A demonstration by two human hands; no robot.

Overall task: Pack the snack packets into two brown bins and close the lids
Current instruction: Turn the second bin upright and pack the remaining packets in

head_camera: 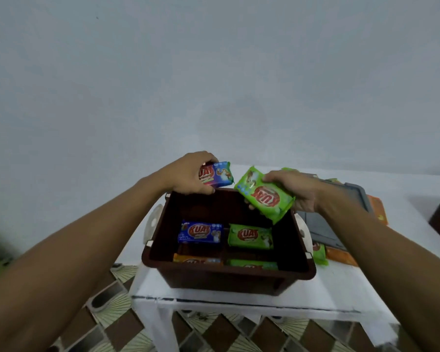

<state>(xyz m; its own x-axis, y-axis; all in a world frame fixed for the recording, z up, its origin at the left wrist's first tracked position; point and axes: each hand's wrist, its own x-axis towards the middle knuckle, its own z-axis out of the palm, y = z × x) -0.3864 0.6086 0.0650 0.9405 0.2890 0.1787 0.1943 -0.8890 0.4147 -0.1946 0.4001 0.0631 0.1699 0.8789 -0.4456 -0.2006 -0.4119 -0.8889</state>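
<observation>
Pale grey wall fills the upper part of the head view, and below it stands a white table (239, 295) on a patterned tiled floor (112, 313). On the table sits an open brown bin (229, 275).

The left hand (188, 174) hovers over the bin's far left corner. Its fingers (208, 158) and thumb are curled round one end of a blue-and-purple packet (220, 174), which sticks out to the right of the fingertips.

The right hand (297, 189) is over the far right corner. Its fingers are clamped on a bright green packet (264, 196), thumb on top and fingertips underneath. The packet is tilted and juts left from the fingers, nearly meeting the other held packet.

Below both sets of fingers, on the bin floor, a blue packet (200, 232) lies under the left hand and a green packet (250, 236) under the right. Nearer the person, an orange packet (197, 260) and a second green packet (252, 264) lie against the near wall.

Beneath the right wrist, a grey lid (323, 224) lies on the table beside the bin. A loose green packet (319, 254) and loose orange packets (341, 255) lie partly under it.
</observation>
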